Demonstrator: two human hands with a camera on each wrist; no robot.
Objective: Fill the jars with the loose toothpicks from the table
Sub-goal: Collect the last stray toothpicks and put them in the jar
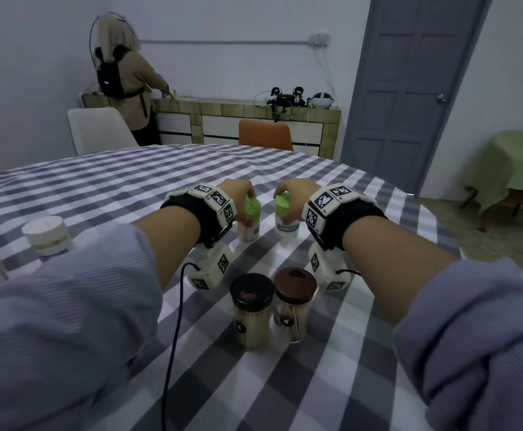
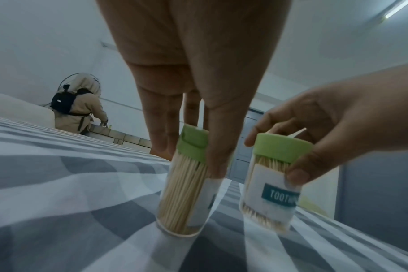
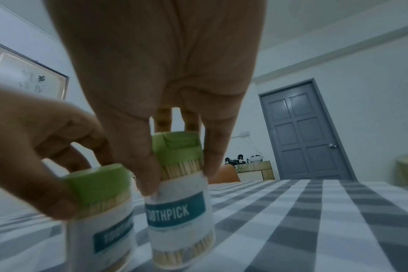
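Head view: a person seated at a round table (image 1: 104,181) covered in a grey-and-white checked cloth reaches forward with both arms, each wrist carrying a marker-covered camera unit. The left hand (image 1: 238,189) grips the green lid of the left green-lidded jar (image 1: 249,223), fingers and thumb curled down around it; the right hand (image 1: 297,189) grips the right green-lidded jar (image 1: 286,223) the same way, from above. The two jars stand just beside each other near the table's middle, both packed with toothpicks. Closer to the person, a black-lidded jar (image 1: 250,312) and a brown-lidded jar (image 1: 294,304) stand touching or nearly so, each holding toothpicks. Two white-lidded containers (image 1: 47,236) sit at the left edge of the table. Behind the table: a white chair (image 1: 95,129), an orange chair (image 1: 264,133), a tiled counter (image 1: 247,108), a grey door (image 1: 409,88) and a second person (image 1: 129,85) with a backpack, facing away.

Left wrist view: the left hand's fingers (image 2: 219,147) reach down past the lid onto the jar wall, and the jar leans slightly; its base looks to meet the cloth. The right-hand jar's base appears raised or tilted, though this cannot be told for certain.

Right wrist view: the right hand's thumb (image 3: 138,165) and fingers clasp the jar labelled TOOTHPICK
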